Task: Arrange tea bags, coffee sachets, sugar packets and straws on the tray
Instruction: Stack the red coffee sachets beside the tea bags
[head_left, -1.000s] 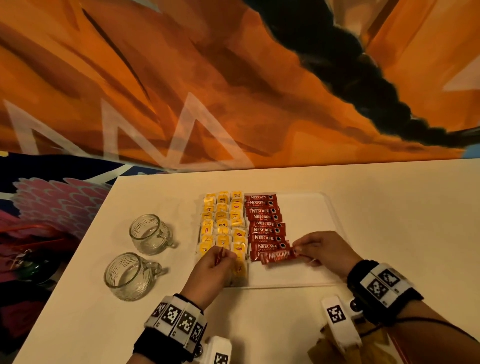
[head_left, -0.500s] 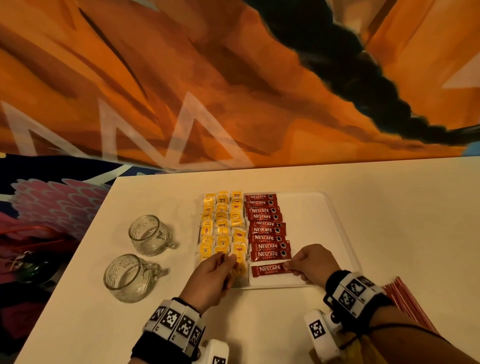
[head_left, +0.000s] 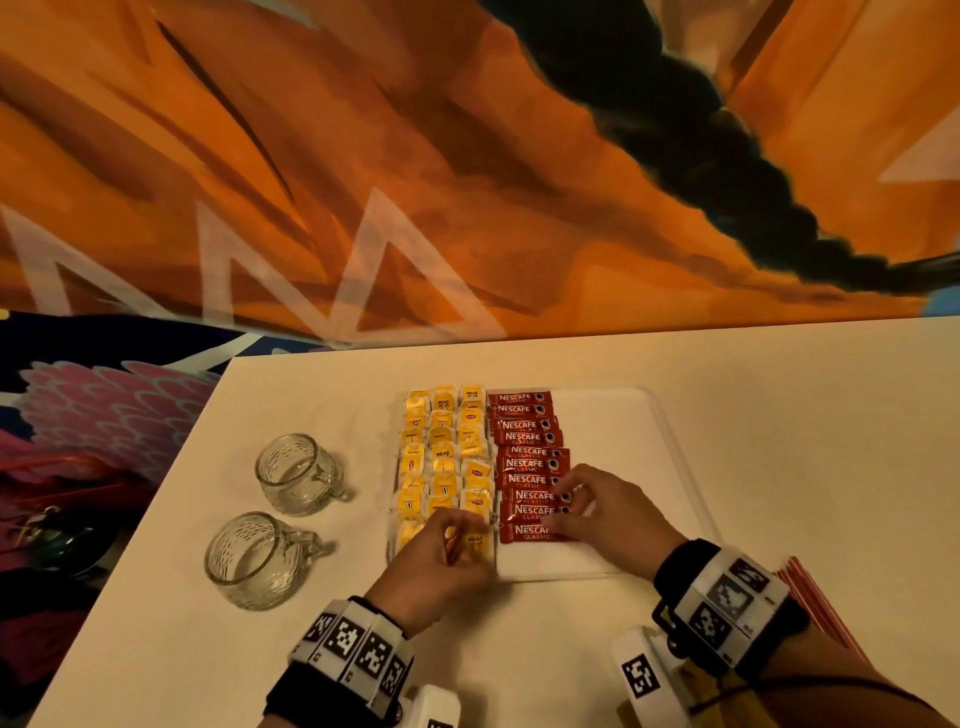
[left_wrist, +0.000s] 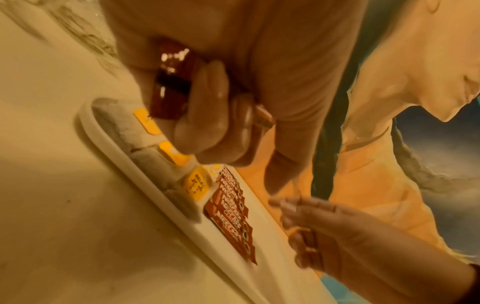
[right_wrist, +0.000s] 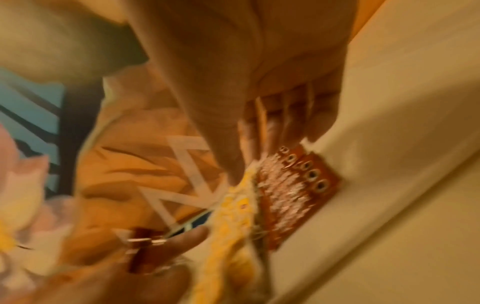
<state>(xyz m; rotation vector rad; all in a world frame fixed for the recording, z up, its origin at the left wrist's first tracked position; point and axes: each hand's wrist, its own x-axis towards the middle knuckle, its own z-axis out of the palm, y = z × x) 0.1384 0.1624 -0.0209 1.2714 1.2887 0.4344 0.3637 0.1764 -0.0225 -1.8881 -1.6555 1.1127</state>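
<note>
A white tray (head_left: 623, 415) holds three columns of yellow tea bags (head_left: 441, 452) and, to their right, a column of red coffee sachets (head_left: 522, 457). My left hand (head_left: 447, 545) hovers over the tray's near left corner, its curled fingers gripping spare red sachets (left_wrist: 171, 88). My right hand (head_left: 597, 504) lies over the near end of the sachet column. Its straight fingers (right_wrist: 275, 123) touch the sachets' right ends (right_wrist: 306, 172). The right wrist view is blurred.
Two empty glass mugs (head_left: 296, 473) (head_left: 254, 558) stand on the table left of the tray. A bundle of red straws (head_left: 815, 597) lies on the table behind my right wrist. The tray's right half is bare. A painted wall backs the table.
My right hand laid the sachet it held at the near end of the column, let go, and moved its fingers up against the sachets' right ends. My left hand barely moved.
</note>
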